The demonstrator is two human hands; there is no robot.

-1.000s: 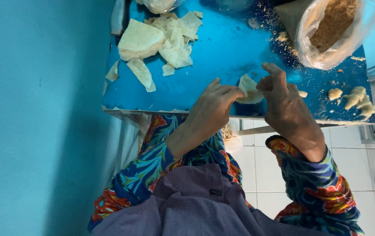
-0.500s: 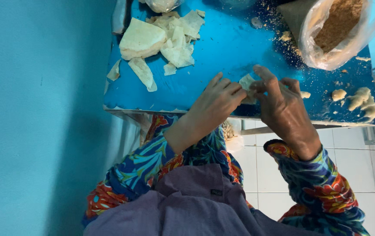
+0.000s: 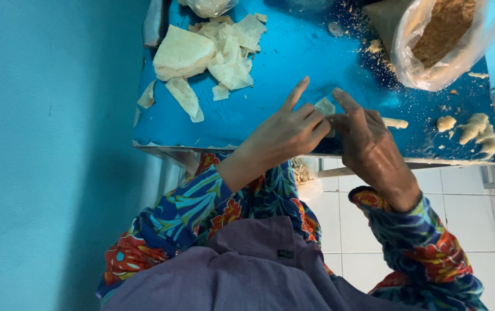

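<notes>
Pinching a small pale wrapper piece [image 3: 324, 107] between both hands, left hand [image 3: 286, 133] and right hand [image 3: 368, 144] meeting fingertip to fingertip above the blue counter [image 3: 293, 52] near edge; right hand slightly nearer.

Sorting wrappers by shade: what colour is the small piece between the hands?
Pale cream, best seen in the head view: the small thin dough wrapper piece.

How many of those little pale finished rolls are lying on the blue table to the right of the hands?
About 4: one roll just right of the right hand, a round one further right, and two or so clumped near the table edge. The clump may hide more.
</notes>
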